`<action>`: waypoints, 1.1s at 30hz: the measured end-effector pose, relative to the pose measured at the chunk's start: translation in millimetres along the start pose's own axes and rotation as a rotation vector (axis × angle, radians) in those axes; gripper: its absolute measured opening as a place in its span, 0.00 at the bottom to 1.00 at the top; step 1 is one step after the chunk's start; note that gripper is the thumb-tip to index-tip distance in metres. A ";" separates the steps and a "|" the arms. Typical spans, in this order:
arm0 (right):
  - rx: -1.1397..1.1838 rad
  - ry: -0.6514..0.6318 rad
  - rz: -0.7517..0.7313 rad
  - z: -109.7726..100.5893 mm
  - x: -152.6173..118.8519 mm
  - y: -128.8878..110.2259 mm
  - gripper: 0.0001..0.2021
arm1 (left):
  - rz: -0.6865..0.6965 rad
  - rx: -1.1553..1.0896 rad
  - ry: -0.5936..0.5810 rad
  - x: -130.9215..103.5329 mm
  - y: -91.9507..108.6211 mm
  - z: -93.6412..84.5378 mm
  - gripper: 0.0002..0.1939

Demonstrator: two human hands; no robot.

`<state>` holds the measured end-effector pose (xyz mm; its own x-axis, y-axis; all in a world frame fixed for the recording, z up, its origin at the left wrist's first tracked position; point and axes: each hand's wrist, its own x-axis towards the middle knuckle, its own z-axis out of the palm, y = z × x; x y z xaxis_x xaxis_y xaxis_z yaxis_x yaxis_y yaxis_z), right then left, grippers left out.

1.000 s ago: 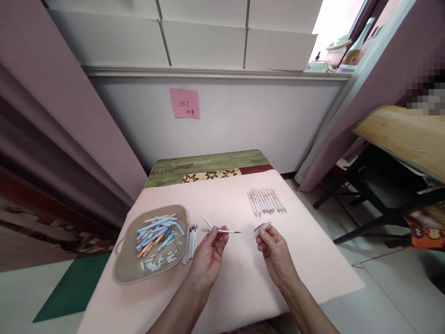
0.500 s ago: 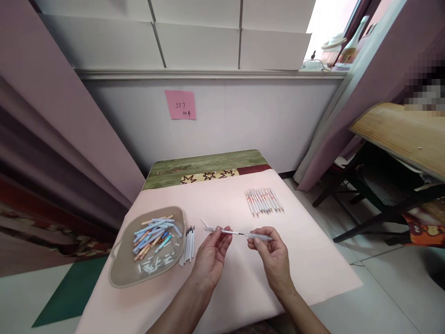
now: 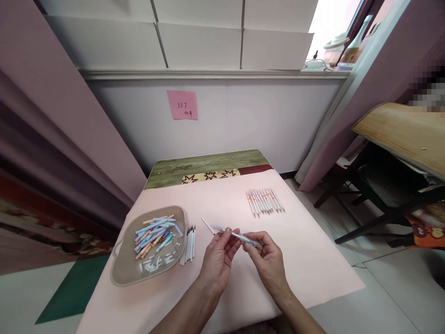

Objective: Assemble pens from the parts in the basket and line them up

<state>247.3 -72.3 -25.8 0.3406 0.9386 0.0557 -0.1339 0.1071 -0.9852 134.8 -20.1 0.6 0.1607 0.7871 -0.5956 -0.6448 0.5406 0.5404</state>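
My left hand (image 3: pixel 220 250) pinches a white refill (image 3: pixel 236 235) and a clear pen part (image 3: pixel 219 228) that sticks out to its left. Fingers of my right hand (image 3: pixel 266 253) are closed round a clear pen barrel (image 3: pixel 252 241), and the refill runs into its left end. A thin white stick (image 3: pixel 207 225) lies on the pink cloth just beyond my left hand. Left of that hand is a bundle of white refills with dark tips (image 3: pixel 188 246). Assembled-looking pens (image 3: pixel 265 202) lie side by side at the right.
A beige basket (image 3: pixel 121 273) at the left holds blue and orange pen parts (image 3: pixel 155 234) and small clear pieces (image 3: pixel 156 263). The pink cloth (image 3: pixel 306 260) covers most of the table. A wooden table (image 3: pixel 399 134) and dark chair (image 3: pixel 378 181) stand at the right.
My hands have come closer together. The right one moved left with the barrel, so less of the refill shows between them. The pen now slants down to the right.
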 end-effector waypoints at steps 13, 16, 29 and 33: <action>-0.277 0.084 -0.107 -7.0 0.9 -1.2 0.10 | 0.020 0.067 -0.040 -2.6 -0.8 -1.3 0.05; -0.359 0.074 -0.117 -7.8 1.2 -2.2 0.10 | 0.009 0.076 -0.040 -2.6 -1.3 -1.8 0.06; -0.714 0.015 -0.224 -13.6 -0.5 -6.4 0.09 | 0.022 0.099 -0.027 4.1 -4.4 -5.0 0.05; -0.798 -0.010 -0.199 -15.7 -2.8 -6.8 0.11 | 0.026 0.117 -0.038 4.6 -5.5 -6.3 0.06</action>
<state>261.9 -80.9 -21.8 0.2795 0.9299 0.2392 0.6310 0.0098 -0.7757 134.4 -21.4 -8.9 0.1751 0.8108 -0.5585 -0.5578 0.5492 0.6224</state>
